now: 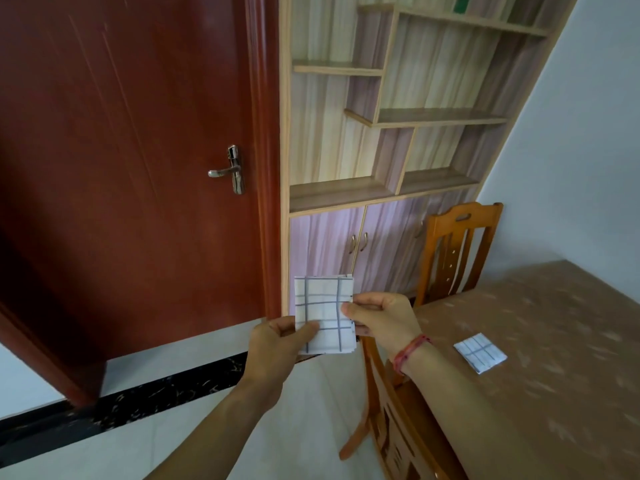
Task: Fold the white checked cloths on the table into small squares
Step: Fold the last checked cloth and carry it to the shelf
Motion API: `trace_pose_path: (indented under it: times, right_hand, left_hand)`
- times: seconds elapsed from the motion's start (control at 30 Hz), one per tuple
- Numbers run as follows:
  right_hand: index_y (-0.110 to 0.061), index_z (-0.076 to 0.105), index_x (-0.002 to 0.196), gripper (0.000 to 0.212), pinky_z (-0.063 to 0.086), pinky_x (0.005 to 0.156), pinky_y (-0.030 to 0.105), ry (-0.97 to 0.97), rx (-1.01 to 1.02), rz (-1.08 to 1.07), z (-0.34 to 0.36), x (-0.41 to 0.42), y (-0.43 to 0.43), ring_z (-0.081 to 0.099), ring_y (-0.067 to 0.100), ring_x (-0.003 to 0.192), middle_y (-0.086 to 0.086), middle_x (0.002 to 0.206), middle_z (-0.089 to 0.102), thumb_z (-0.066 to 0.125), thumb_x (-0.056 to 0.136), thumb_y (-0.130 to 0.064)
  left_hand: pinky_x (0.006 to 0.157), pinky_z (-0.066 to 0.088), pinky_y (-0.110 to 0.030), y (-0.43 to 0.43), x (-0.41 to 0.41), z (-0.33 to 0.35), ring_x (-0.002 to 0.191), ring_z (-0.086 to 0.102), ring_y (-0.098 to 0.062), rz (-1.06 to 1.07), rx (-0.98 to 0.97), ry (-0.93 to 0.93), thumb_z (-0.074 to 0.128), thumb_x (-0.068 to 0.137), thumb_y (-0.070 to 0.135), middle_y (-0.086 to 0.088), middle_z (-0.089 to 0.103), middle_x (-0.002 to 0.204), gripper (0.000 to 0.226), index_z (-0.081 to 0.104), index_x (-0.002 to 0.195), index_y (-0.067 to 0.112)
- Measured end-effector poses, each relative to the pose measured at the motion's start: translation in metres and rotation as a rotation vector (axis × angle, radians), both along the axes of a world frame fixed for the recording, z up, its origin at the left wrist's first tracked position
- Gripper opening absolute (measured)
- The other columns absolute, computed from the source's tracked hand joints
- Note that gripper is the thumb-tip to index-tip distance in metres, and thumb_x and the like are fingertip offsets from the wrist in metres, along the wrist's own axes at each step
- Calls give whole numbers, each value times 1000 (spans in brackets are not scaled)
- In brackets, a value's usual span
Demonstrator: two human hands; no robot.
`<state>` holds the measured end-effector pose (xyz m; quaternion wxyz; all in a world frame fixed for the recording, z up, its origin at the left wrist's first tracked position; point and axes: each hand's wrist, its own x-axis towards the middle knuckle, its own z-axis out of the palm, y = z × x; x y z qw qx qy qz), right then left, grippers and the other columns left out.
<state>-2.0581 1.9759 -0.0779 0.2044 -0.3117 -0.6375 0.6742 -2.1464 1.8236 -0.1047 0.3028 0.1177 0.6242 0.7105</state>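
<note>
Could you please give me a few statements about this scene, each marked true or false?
1. The left hand and right hand both pinch the held cloth, which is folded small. True.
2. A second cloth, also folded, lies on the table. True.
3. The held cloth rests flat on the table. False: it is held up in the air, to the left of the table's edge.
4. A red bracelet sits on the left wrist. False: the red bracelet is on the right wrist.
5. A wooden chair stands at the table's far end. True.
</note>
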Motion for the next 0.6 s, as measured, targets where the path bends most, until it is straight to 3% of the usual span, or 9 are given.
trace_pose_path:
  times: [0.2,0.4,0.5,0.6]
  right_hand:
    - [0,70,97,20,60,73,37,85,-78,-69,-8,-55,36,73,25,84,13,90,75,76,78,-4]
    - [1,70,101,22,59,78,39,165,-163,-130,-17,-117,103,72,28,87,14,93,74,74,80,-5]
    - [4,68,103,24,58,81,43,170,-216,-117,-16,-138,141,72,30,90,16,96,74,72,82,-4]
    - [2,69,102,19,59,77,39,166,-263,-93,-12,-153,181,72,29,92,17,98,73,68,83,0]
  left_hand:
    - [90,56,-37,34,-40,0,98,71,-27,-36,93,-134,66,88,3,-14,74,102,20,69,107,-2]
    - [68,58,-25,111,-92,9,90,73,-25,-70,208,-265,58,92,0,-16,74,98,16,67,104,-3]
    - [69,58,-26,153,-120,8,92,73,-25,-63,171,-222,59,91,1,-14,75,98,17,66,106,-1]
    - [79,59,-33,191,-154,7,95,72,-26,-98,65,-70,63,89,1,-12,75,101,23,66,112,-3]
